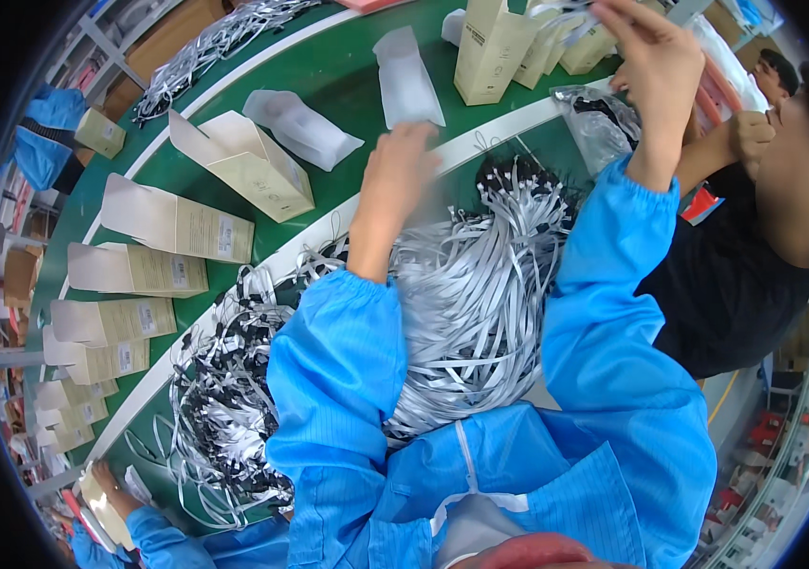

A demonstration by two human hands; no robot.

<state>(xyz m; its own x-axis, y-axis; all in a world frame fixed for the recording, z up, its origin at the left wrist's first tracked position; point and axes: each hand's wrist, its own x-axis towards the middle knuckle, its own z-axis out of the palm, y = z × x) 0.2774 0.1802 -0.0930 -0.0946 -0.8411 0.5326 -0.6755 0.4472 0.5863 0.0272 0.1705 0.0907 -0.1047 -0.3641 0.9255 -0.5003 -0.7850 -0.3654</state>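
My left hand [393,175], smeared by motion, is over the near edge of the green belt, just below a frosted white pouch [408,76]. Whether its fingers grip anything cannot be made out. At the upper right, my right hand [659,71] is raised with thumb and fingers pinched on a grey-white strap [570,21], which hangs over upright cream boxes. Between my forearms lies a large pile of grey-white straps [480,303] with dark ends. One cream box [490,52] stands left of my right hand.
Open cream boxes [243,166] line the curved green belt [348,199] on the left. Another frosted pouch [302,128] lies beside them. A darker strap pile [234,408] sits at lower left. A clear bag [599,123] rests below my right hand. Co-workers are at right and lower left.
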